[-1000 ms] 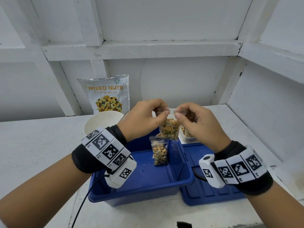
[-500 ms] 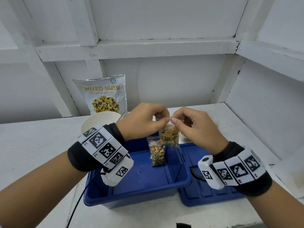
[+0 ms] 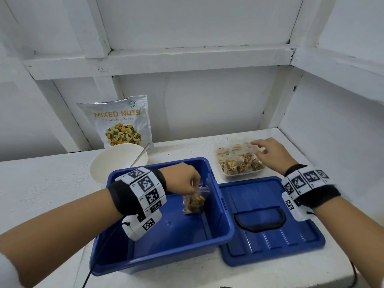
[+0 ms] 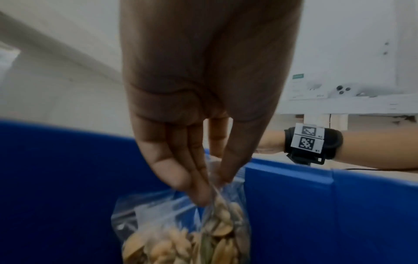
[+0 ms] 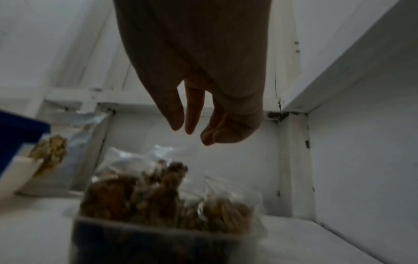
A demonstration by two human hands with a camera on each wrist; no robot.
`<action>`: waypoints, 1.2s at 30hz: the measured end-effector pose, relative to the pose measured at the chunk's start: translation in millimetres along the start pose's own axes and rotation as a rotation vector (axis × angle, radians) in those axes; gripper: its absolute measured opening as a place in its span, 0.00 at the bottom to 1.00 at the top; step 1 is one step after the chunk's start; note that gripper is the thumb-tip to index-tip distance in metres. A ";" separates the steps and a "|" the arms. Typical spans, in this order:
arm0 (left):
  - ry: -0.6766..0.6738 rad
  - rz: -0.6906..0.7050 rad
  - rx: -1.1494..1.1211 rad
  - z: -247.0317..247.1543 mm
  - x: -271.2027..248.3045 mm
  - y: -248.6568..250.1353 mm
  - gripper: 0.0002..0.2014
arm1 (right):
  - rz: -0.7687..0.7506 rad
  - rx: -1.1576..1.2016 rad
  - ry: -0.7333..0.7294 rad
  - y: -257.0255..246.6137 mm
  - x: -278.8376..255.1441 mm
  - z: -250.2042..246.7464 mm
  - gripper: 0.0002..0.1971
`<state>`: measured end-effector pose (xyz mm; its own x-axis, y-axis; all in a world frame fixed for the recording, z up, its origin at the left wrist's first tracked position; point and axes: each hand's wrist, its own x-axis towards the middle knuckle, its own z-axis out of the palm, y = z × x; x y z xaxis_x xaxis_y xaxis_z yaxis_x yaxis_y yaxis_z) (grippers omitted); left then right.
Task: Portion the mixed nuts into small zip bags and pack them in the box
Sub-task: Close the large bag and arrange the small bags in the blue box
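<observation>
Separated since the earlier frame, both hands now work apart. Left hand pinches a filled zip bag inside the blue box. Right hand, fingers relaxed and empty, hovers over the tray of bags.

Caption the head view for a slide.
Left hand lowers a nut bag into the blue box; right hand reaches for more.

White table under blue box

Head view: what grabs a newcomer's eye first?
The open blue box at centre, where the left hand pinches a small zip bag of nuts by its top, low against the right inner wall. Its lid lies flat to the right. Behind the lid, the right hand hovers open over a clear tub of filled bags; the MIXED NUTS pouch leans on the back wall.
</observation>
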<state>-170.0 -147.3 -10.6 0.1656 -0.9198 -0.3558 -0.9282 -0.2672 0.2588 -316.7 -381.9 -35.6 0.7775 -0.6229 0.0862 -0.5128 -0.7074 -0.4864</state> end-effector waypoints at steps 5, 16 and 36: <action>-0.080 -0.095 0.034 19.0 8.6 -3.1 0.06 | 0.032 0.010 -0.004 8.9 10.1 12.9 0.12; -0.011 -0.154 -0.080 32.6 1.9 -10.8 0.07 | 0.017 0.299 0.105 -1.5 6.8 -3.6 0.05; 0.901 0.123 -0.517 -37.9 -31.8 12.5 0.02 | -0.302 0.589 0.123 -123.8 -50.9 -23.7 0.04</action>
<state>-174.2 -132.3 38.1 0.4643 -0.7657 0.4452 -0.7348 -0.0524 0.6762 -301.4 -270.5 40.8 0.7907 -0.4846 0.3743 0.0320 -0.5777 -0.8156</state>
